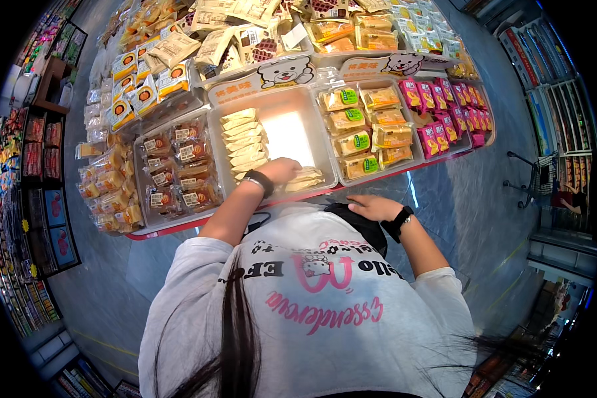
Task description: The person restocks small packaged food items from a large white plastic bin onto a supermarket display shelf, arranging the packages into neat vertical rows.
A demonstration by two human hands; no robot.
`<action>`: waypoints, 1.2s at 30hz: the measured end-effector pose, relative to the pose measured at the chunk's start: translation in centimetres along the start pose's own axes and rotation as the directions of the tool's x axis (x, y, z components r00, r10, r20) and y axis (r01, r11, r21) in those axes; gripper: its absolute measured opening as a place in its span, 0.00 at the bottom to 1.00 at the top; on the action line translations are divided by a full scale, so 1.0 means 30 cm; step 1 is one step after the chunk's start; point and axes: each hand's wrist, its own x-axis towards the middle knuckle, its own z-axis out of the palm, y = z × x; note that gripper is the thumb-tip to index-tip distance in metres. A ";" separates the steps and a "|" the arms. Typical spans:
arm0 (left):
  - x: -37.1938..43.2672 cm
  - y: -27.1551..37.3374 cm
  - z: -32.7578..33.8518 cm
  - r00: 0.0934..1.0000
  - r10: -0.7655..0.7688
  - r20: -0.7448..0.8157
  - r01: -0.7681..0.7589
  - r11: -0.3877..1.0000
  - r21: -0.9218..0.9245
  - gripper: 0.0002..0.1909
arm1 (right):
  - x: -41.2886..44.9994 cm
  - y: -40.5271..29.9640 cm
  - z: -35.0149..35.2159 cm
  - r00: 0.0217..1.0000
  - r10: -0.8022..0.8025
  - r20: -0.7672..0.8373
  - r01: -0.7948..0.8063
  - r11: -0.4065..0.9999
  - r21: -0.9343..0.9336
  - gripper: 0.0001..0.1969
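My left hand (280, 171) reaches into the front of a translucent plastic bin (323, 166), its fingertips at a few cream-coloured snack packets (304, 180) near the front wall; whether it grips one cannot be told. A column of the same packets (244, 137) lines the bin's left side. The bin's bare bottom shows brightly lit at the back right. My right hand (375, 207) is in front of the stand's red edge, beside a black bag (360, 221) at my waist, with its fingers partly spread; I cannot tell if it touches the bag.
Brown packaged cakes (191, 149) fill the bin at left. To the right are bins of wrapped bread (353, 119) and pink snack packs (435, 134). Behind rises a tier of packets (263, 42) with a printed sign (258, 79). A shopping cart (535, 174) stands far right; shelves line both sides.
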 end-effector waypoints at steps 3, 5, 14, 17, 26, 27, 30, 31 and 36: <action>0.052 -0.027 0.028 0.998 0.060 -0.031 -0.057 0.994 0.093 0.18 | -0.038 0.046 0.080 0.996 0.062 0.058 -0.066 0.994 0.085 0.27; 0.097 -0.054 0.051 0.999 0.051 0.012 -0.052 0.982 0.181 0.19 | -0.033 0.076 0.105 0.993 0.042 0.110 -0.055 0.991 0.118 0.32; 0.109 -0.054 0.036 0.970 -0.035 0.239 -0.004 0.987 0.161 0.20 | -0.055 0.057 0.093 0.973 0.092 0.212 -0.107 0.993 0.056 0.35; 0.135 -0.101 0.045 0.958 -0.078 0.277 0.031 0.985 0.170 0.20 | -0.032 0.063 0.080 0.974 0.076 0.214 -0.087 0.995 0.044 0.35; -0.045 0.123 -0.316 0.835 -0.032 -0.549 0.033 0.999 -0.008 0.14 | 0.055 0.062 -0.136 0.994 -0.093 -0.054 0.100 0.984 0.147 0.25; -0.073 0.130 -0.379 0.753 -0.087 -0.652 0.040 0.995 -0.087 0.13 | 0.071 0.025 -0.184 0.992 -0.030 -0.123 0.051 0.985 0.168 0.24; -0.176 0.207 -0.543 0.354 0.069 -0.933 0.181 0.973 0.141 0.11 | 0.109 -0.106 -0.278 0.897 -0.121 -0.425 0.193 0.973 0.130 0.18; -0.184 0.209 -0.578 0.224 0.159 -0.962 0.248 0.945 0.214 0.11 | 0.132 -0.128 -0.294 0.895 -0.124 -0.429 0.195 0.973 0.126 0.18; -0.156 0.145 -0.679 0.234 0.245 -0.941 0.447 0.832 0.328 0.14 | 0.217 -0.280 -0.324 0.878 -0.238 -0.416 0.284 0.957 0.052 0.14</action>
